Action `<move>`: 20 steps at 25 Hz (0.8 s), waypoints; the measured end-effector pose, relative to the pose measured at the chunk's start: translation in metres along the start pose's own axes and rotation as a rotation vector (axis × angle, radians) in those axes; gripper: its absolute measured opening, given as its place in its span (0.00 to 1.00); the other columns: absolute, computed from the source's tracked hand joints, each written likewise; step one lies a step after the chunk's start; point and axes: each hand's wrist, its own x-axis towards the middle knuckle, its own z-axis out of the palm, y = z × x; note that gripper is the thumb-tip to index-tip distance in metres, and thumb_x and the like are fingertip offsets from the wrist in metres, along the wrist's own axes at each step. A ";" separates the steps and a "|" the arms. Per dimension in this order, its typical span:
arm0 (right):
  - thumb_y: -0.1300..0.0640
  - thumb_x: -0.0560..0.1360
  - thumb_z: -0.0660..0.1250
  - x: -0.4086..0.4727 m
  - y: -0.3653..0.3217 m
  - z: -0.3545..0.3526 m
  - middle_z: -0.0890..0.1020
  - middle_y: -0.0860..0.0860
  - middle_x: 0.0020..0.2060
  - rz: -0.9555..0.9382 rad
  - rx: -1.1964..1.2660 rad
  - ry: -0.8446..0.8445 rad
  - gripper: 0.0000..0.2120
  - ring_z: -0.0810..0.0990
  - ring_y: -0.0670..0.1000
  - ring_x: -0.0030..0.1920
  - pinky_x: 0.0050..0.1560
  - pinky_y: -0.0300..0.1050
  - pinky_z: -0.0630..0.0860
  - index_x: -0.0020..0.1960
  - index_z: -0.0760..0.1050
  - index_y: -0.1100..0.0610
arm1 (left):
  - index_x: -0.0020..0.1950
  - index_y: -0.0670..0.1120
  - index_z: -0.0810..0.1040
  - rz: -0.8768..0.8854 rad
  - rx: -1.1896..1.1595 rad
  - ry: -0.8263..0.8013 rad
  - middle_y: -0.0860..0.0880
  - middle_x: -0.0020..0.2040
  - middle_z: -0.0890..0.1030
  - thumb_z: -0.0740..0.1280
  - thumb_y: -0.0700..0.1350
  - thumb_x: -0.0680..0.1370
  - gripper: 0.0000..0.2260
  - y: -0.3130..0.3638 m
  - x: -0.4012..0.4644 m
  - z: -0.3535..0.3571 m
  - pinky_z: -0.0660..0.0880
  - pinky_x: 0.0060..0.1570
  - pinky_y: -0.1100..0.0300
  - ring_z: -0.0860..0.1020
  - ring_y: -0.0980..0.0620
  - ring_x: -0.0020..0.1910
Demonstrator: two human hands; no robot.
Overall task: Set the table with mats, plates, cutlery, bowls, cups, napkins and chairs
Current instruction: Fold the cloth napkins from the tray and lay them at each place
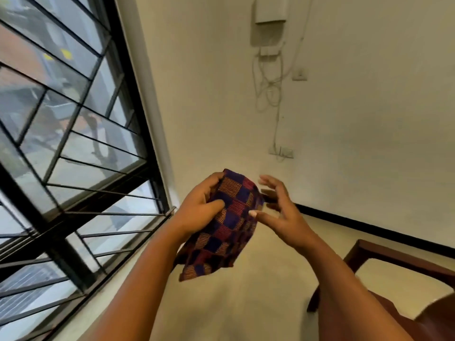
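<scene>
A checked cloth napkin (229, 225) in purple, red and orange hangs in the air in front of me, folded over and drooping toward the floor. My left hand (199, 207) grips its upper part, thumb pressed on the front and fingers curled behind the top edge. My right hand (280, 210) hovers just right of the napkin with fingers spread and relaxed; its thumb tip is at the cloth's right edge, and I cannot tell whether it touches. No table, plates or cutlery are in view.
A dark wooden chair (394, 259) stands at the lower right. A barred window (73, 143) fills the left side. A cream wall (369, 119) carries a white box (269, 11), dangling cables and sockets. Pale floor lies below my hands.
</scene>
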 end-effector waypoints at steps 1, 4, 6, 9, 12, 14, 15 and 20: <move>0.49 0.70 0.76 0.011 -0.004 -0.016 0.63 0.36 0.70 -0.015 -0.069 -0.025 0.38 0.64 0.35 0.69 0.62 0.29 0.65 0.72 0.58 0.35 | 0.64 0.48 0.74 0.029 -0.003 -0.021 0.50 0.52 0.83 0.59 0.26 0.75 0.24 0.004 0.007 0.002 0.79 0.45 0.60 0.82 0.51 0.50; 0.50 0.68 0.78 0.039 -0.011 -0.059 0.68 0.35 0.67 -0.003 -0.275 -0.155 0.35 0.66 0.37 0.67 0.66 0.37 0.66 0.68 0.65 0.37 | 0.64 0.49 0.73 0.088 -0.022 -0.022 0.50 0.53 0.83 0.58 0.24 0.75 0.25 0.009 0.019 0.002 0.77 0.47 0.62 0.81 0.51 0.53; 0.53 0.69 0.77 0.056 -0.009 -0.081 0.80 0.39 0.56 0.070 -0.293 -0.274 0.20 0.77 0.39 0.58 0.61 0.44 0.75 0.59 0.75 0.46 | 0.64 0.52 0.73 0.108 -0.046 0.055 0.50 0.54 0.82 0.58 0.25 0.76 0.26 0.003 0.024 -0.003 0.78 0.47 0.61 0.81 0.50 0.54; 0.56 0.70 0.76 0.076 0.004 -0.104 0.85 0.46 0.46 0.160 -0.342 -0.332 0.10 0.83 0.47 0.48 0.51 0.47 0.81 0.51 0.80 0.52 | 0.65 0.56 0.73 0.071 -0.116 0.263 0.51 0.53 0.84 0.58 0.28 0.78 0.26 -0.011 0.033 -0.014 0.80 0.44 0.60 0.82 0.49 0.52; 0.57 0.69 0.77 0.095 0.010 -0.115 0.85 0.50 0.40 0.163 -0.316 -0.164 0.07 0.83 0.50 0.43 0.44 0.44 0.80 0.45 0.81 0.56 | 0.66 0.55 0.73 0.062 -0.185 0.359 0.49 0.54 0.84 0.59 0.30 0.79 0.24 -0.017 0.040 -0.026 0.80 0.44 0.59 0.83 0.48 0.51; 0.57 0.68 0.78 0.111 0.002 -0.119 0.82 0.49 0.37 0.152 -0.262 0.010 0.07 0.79 0.47 0.38 0.38 0.40 0.75 0.43 0.81 0.56 | 0.69 0.51 0.72 0.088 -0.224 0.375 0.47 0.55 0.83 0.59 0.30 0.79 0.24 -0.015 0.053 -0.033 0.80 0.44 0.60 0.82 0.48 0.52; 0.58 0.68 0.78 0.121 -0.006 -0.123 0.80 0.49 0.36 0.136 -0.203 0.097 0.07 0.78 0.46 0.37 0.36 0.39 0.73 0.44 0.81 0.55 | 0.70 0.50 0.71 0.112 -0.244 0.386 0.47 0.56 0.83 0.60 0.30 0.79 0.23 -0.010 0.065 -0.036 0.80 0.45 0.60 0.82 0.48 0.52; 0.62 0.70 0.76 0.166 -0.083 -0.137 0.80 0.53 0.34 0.073 0.203 0.450 0.14 0.78 0.44 0.28 0.28 0.38 0.74 0.53 0.75 0.58 | 0.69 0.48 0.70 0.229 -0.179 0.501 0.53 0.56 0.83 0.66 0.37 0.79 0.20 0.032 0.130 -0.054 0.79 0.54 0.53 0.81 0.52 0.56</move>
